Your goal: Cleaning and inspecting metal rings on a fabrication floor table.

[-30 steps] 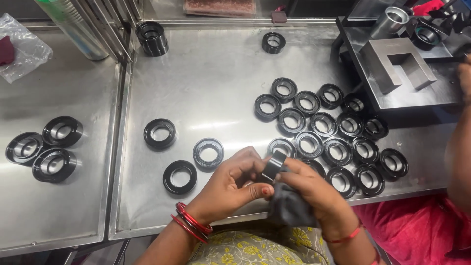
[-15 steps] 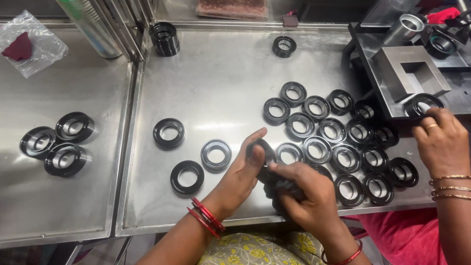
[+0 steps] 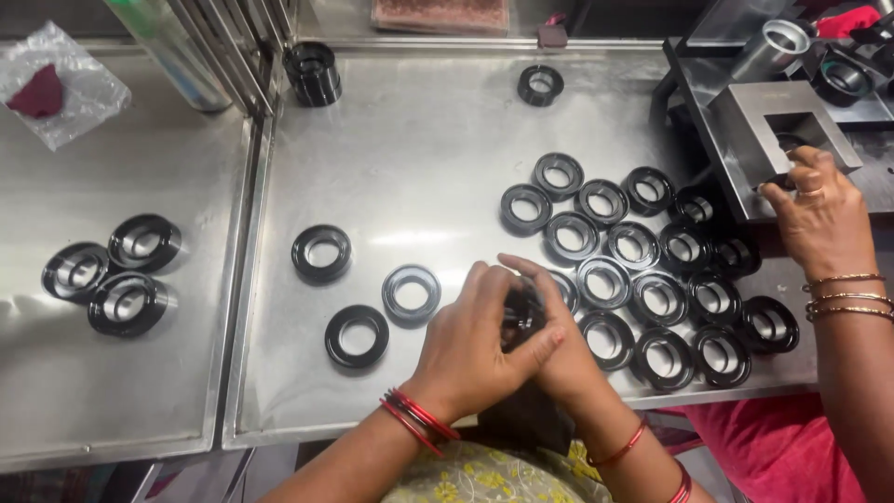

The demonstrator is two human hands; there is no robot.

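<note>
Bench [image 3: 438, 149] layout: a cluster of rings [image 3: 643, 279] lies at right, before the metal fixture [image 3: 792, 130]. Three single rings [image 3: 321, 251] lie left of the cluster. Three further rings [image 3: 121, 275] rest on the adjoining tray [image 3: 56, 401], far left. A ring stack [image 3: 313, 73] stands behind.

black rings [image 3: 605, 279], silver steel table [image 3: 419, 158], red bangles [image 3: 417, 421]

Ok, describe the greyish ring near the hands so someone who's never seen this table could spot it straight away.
Start at the wide steel table and find the three loose rings left of the person's clasped hands, apart from the big cluster of black rings on the right. The grey ring is the one nearest the left hand. Its face looks dull grey, while the two beside it are glossy black.
</note>
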